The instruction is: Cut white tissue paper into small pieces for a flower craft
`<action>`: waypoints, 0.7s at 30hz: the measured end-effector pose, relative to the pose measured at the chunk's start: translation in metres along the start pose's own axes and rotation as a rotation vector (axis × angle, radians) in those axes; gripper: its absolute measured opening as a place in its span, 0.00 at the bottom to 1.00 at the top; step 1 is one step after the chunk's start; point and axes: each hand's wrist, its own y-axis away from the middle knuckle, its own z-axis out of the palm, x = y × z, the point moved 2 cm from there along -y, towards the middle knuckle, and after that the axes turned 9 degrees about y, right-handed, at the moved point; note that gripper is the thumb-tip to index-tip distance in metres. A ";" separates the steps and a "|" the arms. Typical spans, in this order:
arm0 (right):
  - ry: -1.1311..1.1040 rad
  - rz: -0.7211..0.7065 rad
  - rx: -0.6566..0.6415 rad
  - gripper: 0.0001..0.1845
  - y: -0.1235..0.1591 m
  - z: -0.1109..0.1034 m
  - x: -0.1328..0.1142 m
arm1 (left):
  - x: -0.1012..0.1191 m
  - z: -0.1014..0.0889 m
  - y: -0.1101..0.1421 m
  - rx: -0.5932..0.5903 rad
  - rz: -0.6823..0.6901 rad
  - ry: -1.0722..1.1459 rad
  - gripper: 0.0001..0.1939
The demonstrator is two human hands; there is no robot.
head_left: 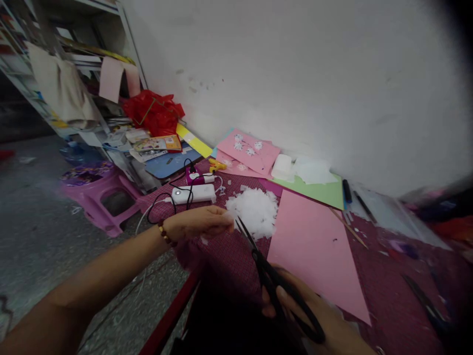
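My right hand (314,315) grips black scissors (269,273) by the handles, low in the view, blades open and pointing up-left toward a pile of white paper scraps (254,209). My left hand (201,223) reaches across from the left with a bead bracelet on the wrist. Its fingers are pinched together at the edge of the white pile, close to the scissor tips. What it pinches is too small to make out. A large pink paper sheet (314,251) lies on the dark red checked tablecloth (229,256) just right of the scissors.
A white power strip (194,194) with black cables lies behind my left hand. Pink cards with white flowers (247,150), a green sheet (318,190), white tissue and pens sit by the wall. A purple stool (105,197), shelves and a red bag stand left.
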 end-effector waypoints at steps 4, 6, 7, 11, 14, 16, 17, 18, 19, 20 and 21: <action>0.042 -0.089 -0.060 0.33 -0.002 -0.002 -0.003 | -0.006 -0.004 -0.003 -0.069 -0.009 0.011 0.21; 0.071 -0.120 -0.065 0.32 -0.003 -0.002 -0.008 | -0.007 -0.007 -0.005 -0.084 -0.012 -0.005 0.21; 0.077 -0.126 -0.066 0.32 -0.003 -0.002 -0.010 | -0.008 -0.008 -0.006 -0.098 -0.019 0.008 0.21; 0.076 -0.146 -0.073 0.34 -0.008 0.000 -0.014 | -0.010 -0.008 -0.010 -0.148 -0.031 0.149 0.17; 0.076 -0.161 -0.060 0.34 -0.008 0.000 -0.013 | -0.009 -0.006 -0.012 -0.155 -0.034 0.200 0.16; 0.081 -0.150 -0.035 0.33 -0.007 0.000 -0.014 | -0.008 -0.005 -0.014 -0.155 -0.054 0.199 0.17; 0.089 -0.137 -0.022 0.32 -0.006 0.000 -0.016 | -0.007 -0.004 -0.015 -0.142 -0.069 0.188 0.17; 0.102 -0.124 -0.013 0.30 -0.005 0.000 -0.018 | -0.006 -0.004 -0.017 -0.120 -0.085 0.170 0.17; 0.119 -0.120 -0.009 0.29 -0.004 0.000 -0.020 | -0.005 -0.003 -0.018 -0.092 -0.095 0.148 0.16; 0.131 -0.120 -0.007 0.27 -0.004 0.000 -0.022 | -0.004 -0.002 -0.020 -0.065 -0.101 0.123 0.13; 0.134 -0.125 -0.005 0.25 -0.005 0.000 -0.023 | -0.003 0.000 -0.021 -0.045 -0.098 0.096 0.11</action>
